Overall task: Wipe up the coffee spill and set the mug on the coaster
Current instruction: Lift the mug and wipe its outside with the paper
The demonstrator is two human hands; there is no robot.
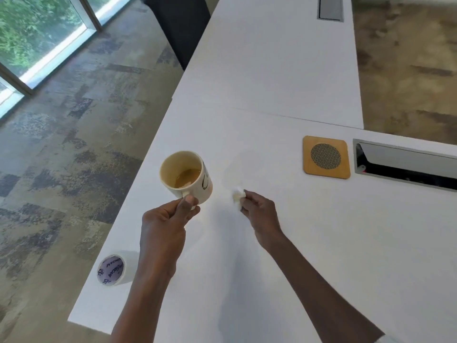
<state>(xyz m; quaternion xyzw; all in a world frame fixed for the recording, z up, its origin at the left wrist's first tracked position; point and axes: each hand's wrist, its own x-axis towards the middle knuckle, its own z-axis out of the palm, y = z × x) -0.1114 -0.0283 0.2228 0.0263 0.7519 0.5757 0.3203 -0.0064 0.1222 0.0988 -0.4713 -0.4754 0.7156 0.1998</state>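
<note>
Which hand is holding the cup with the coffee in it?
The left hand holds the mug by its handle. The right hand pinches a small white tissue instead, nearer the wooden coaster.

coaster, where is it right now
In the head view the wooden coaster lies bare on the white table, right of the mug, just left of the cable tray.

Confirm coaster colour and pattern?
Head view: the coaster is tan wood, square with rounded corners, with a round grey mesh inset at its centre.
</note>
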